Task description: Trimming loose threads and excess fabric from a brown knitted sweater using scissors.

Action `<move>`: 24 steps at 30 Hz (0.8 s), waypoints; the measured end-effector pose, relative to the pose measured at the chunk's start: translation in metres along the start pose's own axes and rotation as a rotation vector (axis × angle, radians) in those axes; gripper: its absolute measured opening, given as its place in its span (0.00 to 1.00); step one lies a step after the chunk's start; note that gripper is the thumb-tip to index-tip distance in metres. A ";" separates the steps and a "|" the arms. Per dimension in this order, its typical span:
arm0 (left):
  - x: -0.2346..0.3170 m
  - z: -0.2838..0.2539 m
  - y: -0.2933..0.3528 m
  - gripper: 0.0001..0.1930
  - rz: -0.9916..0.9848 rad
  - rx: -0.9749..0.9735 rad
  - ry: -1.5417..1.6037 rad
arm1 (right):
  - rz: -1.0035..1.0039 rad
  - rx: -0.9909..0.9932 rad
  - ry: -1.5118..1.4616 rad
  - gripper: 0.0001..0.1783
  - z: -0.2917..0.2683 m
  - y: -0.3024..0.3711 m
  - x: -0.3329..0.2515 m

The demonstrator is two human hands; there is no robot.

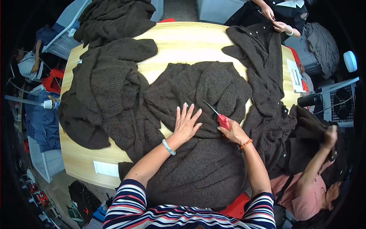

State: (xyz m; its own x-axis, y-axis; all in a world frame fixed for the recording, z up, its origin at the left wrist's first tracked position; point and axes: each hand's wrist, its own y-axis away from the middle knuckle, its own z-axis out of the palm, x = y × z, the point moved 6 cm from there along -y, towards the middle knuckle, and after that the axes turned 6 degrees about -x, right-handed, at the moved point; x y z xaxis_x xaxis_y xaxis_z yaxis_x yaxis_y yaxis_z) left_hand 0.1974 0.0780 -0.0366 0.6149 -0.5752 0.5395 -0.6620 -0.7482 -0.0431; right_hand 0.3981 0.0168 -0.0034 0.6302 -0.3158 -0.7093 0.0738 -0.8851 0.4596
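A dark brown knitted garment (206,87) lies spread over a light wooden table (183,42), running down to my lap. My left hand (187,123) rests flat on it with fingers spread, a pale bangle on the wrist. My right hand (233,131), with an orange bead bracelet, grips small red-handled scissors (221,119) whose blades point up and left over the knit, just right of my left hand.
More brown knitwear is heaped at the left (106,91), top left (114,17) and right (267,68). A person's hands (274,21) work a buttoned piece at the far edge. Another person in pink (309,191) lifts a garment at my right.
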 end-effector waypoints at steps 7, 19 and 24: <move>-0.012 0.003 0.000 0.28 0.035 -0.019 -0.076 | 0.014 0.035 0.287 0.21 -0.008 0.047 -0.057; -0.009 0.003 0.001 0.32 0.021 -0.130 -0.127 | -0.057 0.039 0.519 0.13 0.011 0.055 -0.071; -0.011 0.006 0.000 0.36 0.030 -0.116 -0.117 | -0.093 0.050 0.529 0.15 0.023 0.005 -0.086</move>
State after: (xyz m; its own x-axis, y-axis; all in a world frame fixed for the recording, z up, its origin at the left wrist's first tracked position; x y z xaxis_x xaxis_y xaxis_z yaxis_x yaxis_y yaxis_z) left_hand 0.1931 0.0826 -0.0477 0.6353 -0.6364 0.4375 -0.7219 -0.6906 0.0435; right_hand 0.3267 0.0317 0.0480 0.9268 -0.0318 -0.3741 0.1190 -0.9202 0.3729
